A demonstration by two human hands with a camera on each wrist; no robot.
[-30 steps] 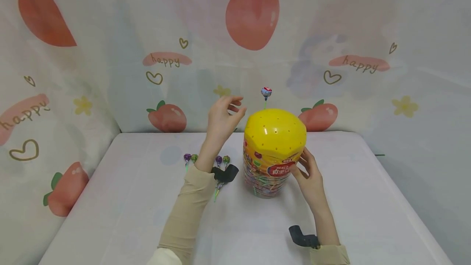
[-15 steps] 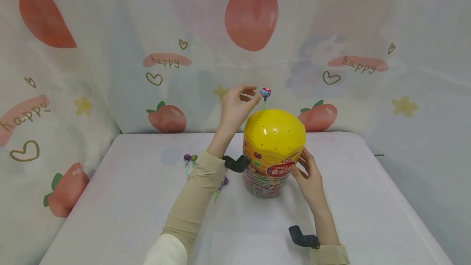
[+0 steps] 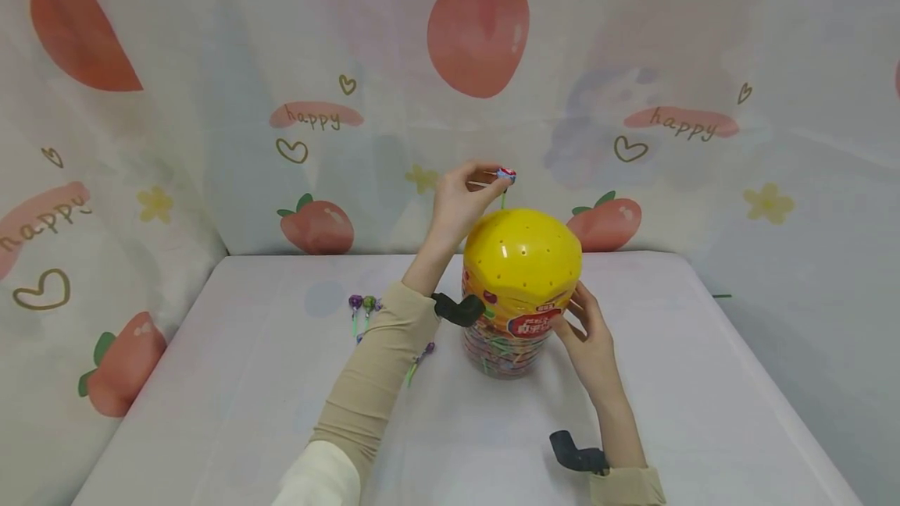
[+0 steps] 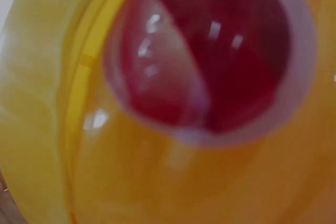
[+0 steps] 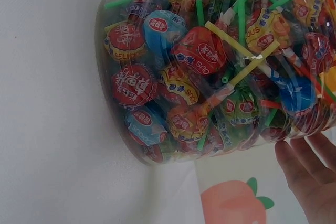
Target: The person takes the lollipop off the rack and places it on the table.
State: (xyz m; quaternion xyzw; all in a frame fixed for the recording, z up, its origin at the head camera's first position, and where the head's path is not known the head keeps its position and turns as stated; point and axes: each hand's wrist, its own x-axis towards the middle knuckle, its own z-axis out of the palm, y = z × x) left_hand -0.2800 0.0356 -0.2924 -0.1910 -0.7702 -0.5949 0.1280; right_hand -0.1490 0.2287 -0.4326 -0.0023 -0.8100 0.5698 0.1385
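A tall clear jar (image 3: pixel 506 350) packed with wrapped lollipops stands on the table under a domed yellow lid (image 3: pixel 523 252) dotted with small holes. One lollipop (image 3: pixel 508 175) with a blue and red wrapper sticks up by its stick at the lid's far side. My left hand (image 3: pixel 460 197) pinches its head between thumb and fingertips. My right hand (image 3: pixel 591 354) rests on the jar's right side, thumb near the red label (image 3: pixel 530 325), fingers extended along the wall. The left wrist view is filled by the jar's yellow-orange wrap with a cherry picture (image 4: pixel 231 51).
Several loose lollipops (image 3: pixel 355 302) lie on the white table (image 3: pixel 239 381) left of the jar, partly hidden by my left sleeve (image 3: pixel 373 365). Another lollipop (image 3: pixel 430 348) lies beside the sleeve. A printed cloth (image 3: pixel 394 37) hangs behind the table.
My left hand has moved right, from left of the lid to the upright lollipop, and its fingers have closed on the lollipop's head. The right hand stays against the jar.
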